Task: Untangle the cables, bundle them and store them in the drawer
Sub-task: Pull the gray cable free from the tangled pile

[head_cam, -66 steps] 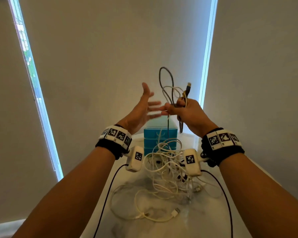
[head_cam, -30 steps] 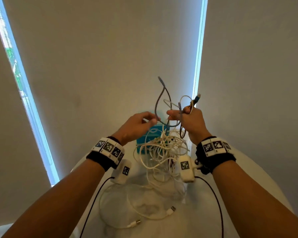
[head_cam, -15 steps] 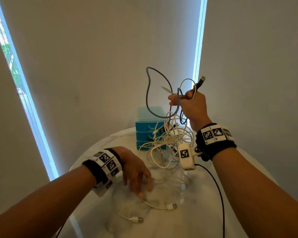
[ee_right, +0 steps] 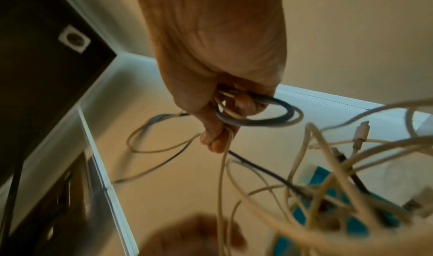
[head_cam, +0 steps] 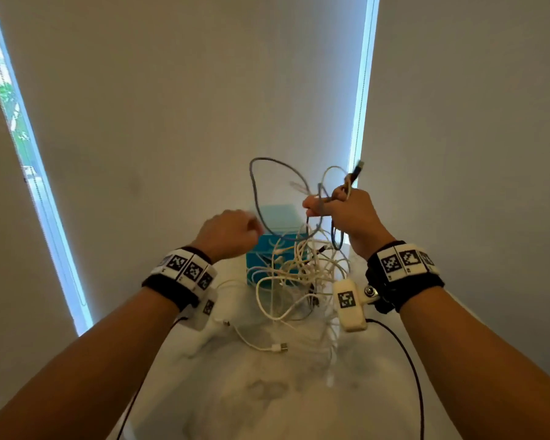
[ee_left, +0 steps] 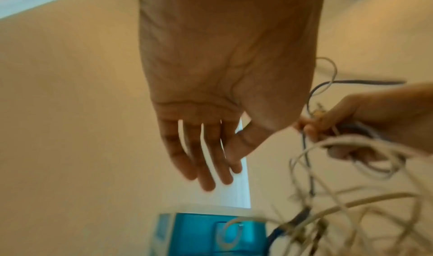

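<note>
My right hand (head_cam: 326,206) is raised over the table and grips a grey cable (head_cam: 258,198) together with white cable strands. The grey cable arcs up to the left in a big loop, and its plug end (head_cam: 356,173) sticks up above my fist. In the right wrist view my fingers (ee_right: 243,102) curl round the grey coil (ee_right: 260,119). A tangle of white cables (head_cam: 294,274) hangs from that hand down to the table. My left hand (ee_left: 211,174) is up beside the grey loop, blurred, fingers straight and holding nothing. The blue drawer unit (head_cam: 278,217) stands behind the tangle.
A loose white cable with a USB plug (head_cam: 278,347) lies on the white marbled table (head_cam: 267,401) in front of the tangle. The walls stand close behind, and bright window strips (head_cam: 361,90) run up both sides.
My left hand has come up off the cables on the table and now hangs empty next to the grey loop. My right hand still holds the cables up in about the same place.
</note>
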`<action>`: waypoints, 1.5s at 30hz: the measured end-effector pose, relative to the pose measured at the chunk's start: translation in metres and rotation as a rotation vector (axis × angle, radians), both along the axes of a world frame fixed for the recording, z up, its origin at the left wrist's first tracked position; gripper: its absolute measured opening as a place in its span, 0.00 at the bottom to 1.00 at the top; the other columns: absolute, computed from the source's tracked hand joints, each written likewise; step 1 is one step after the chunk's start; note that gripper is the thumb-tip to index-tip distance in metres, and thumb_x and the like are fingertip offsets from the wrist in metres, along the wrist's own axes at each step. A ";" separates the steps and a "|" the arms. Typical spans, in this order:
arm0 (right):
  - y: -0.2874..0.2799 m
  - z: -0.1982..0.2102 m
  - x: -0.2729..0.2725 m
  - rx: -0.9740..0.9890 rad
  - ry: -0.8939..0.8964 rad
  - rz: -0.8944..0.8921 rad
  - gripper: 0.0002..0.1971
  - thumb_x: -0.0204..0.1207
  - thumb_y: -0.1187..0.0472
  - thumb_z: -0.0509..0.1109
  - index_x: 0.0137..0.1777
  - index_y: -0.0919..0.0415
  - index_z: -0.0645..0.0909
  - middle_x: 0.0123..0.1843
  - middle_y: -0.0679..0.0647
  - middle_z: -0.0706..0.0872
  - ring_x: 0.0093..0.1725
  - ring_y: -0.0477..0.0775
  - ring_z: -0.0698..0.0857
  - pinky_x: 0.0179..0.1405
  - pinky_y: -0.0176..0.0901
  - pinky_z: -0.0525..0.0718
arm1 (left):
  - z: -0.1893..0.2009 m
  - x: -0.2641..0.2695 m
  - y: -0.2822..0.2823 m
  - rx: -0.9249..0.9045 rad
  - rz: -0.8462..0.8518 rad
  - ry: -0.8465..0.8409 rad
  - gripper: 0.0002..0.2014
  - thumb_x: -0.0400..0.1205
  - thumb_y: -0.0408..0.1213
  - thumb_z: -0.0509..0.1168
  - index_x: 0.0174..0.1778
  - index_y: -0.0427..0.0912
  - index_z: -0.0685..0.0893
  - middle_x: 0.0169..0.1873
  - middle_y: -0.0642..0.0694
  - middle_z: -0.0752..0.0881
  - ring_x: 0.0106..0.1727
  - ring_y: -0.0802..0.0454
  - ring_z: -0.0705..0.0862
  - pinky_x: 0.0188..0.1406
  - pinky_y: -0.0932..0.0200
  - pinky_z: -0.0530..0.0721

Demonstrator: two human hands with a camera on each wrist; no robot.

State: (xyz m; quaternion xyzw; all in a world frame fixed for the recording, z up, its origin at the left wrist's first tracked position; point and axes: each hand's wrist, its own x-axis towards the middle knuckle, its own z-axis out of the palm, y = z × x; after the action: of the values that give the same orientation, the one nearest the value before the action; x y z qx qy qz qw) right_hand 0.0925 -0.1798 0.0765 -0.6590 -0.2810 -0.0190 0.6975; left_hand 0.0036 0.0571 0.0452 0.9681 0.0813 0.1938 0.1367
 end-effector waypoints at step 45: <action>0.026 -0.097 0.025 -0.119 0.319 0.130 0.21 0.58 0.48 0.96 0.42 0.61 0.94 0.52 0.62 0.96 0.50 0.63 0.94 0.52 0.56 0.95 | -0.019 0.040 -0.027 -0.508 -0.078 -0.449 0.11 0.86 0.48 0.76 0.46 0.45 0.97 0.35 0.58 0.94 0.36 0.72 0.90 0.38 0.77 0.81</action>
State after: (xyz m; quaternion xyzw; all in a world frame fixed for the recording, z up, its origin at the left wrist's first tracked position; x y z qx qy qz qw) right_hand 0.1173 -0.1539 -0.0202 -0.6743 -0.2095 0.1474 0.6926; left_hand 0.0432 0.0300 0.0257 0.8385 0.0579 0.3705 0.3953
